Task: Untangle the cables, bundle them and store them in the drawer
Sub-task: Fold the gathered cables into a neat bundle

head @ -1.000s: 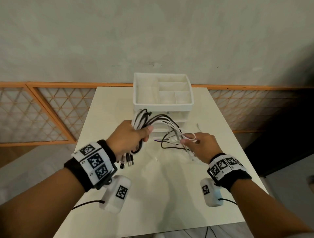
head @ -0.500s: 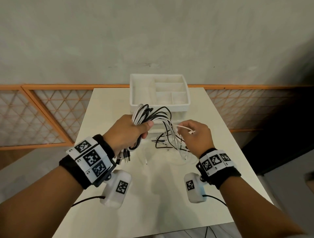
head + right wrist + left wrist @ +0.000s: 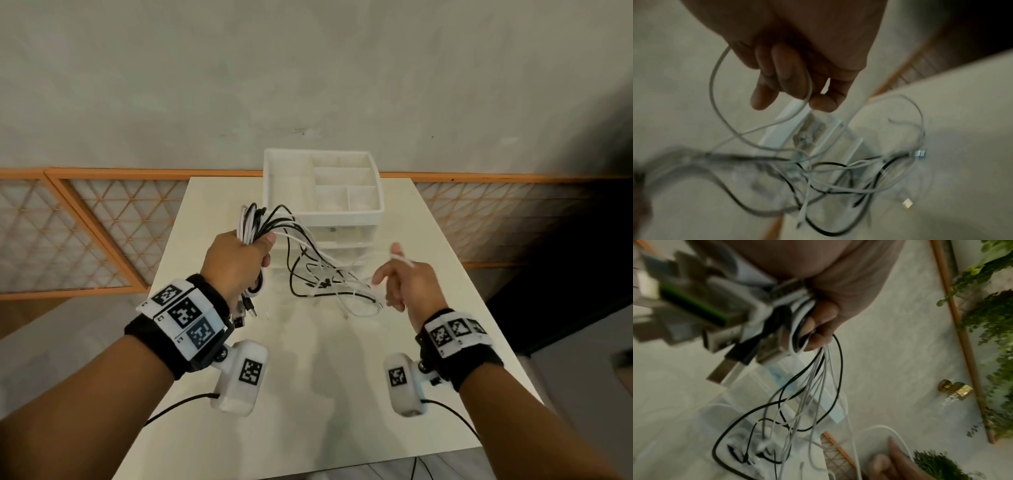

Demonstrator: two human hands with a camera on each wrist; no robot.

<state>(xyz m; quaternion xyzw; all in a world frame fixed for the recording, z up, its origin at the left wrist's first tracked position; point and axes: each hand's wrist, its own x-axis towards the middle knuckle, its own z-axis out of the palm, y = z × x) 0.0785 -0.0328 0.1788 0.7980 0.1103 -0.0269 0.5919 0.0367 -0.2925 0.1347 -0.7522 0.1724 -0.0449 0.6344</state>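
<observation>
My left hand [image 3: 239, 262] grips a bundle of black and white cables [image 3: 257, 222] above the table, in front of the white drawer unit [image 3: 373, 214]. USB plugs [image 3: 245, 310] hang below the fist; the left wrist view shows them close up [image 3: 731, 337] under my curled fingers [image 3: 822, 321]. Loose cable ends [image 3: 329, 284] trail down onto the table in a tangle [image 3: 838, 175]. My right hand [image 3: 404, 284] hovers to the right with fingers spread. One white cable [image 3: 403, 257] lies draped over a finger and loops beside the hand [image 3: 715, 84]. The unit's drawers [image 3: 342, 236] are closed.
The white table [image 3: 308, 377] is narrow, with edges close at left, right and front. An open divided tray forms the drawer unit's top. An orange lattice rail [image 3: 85, 240] runs along the grey wall behind. Wrist camera housings [image 3: 243, 373] hang under both forearms.
My right hand has moved right, away from the bundle, and its fingers have spread, so the white cable now lies over a finger. The left hand still holds the bundle, slightly higher.
</observation>
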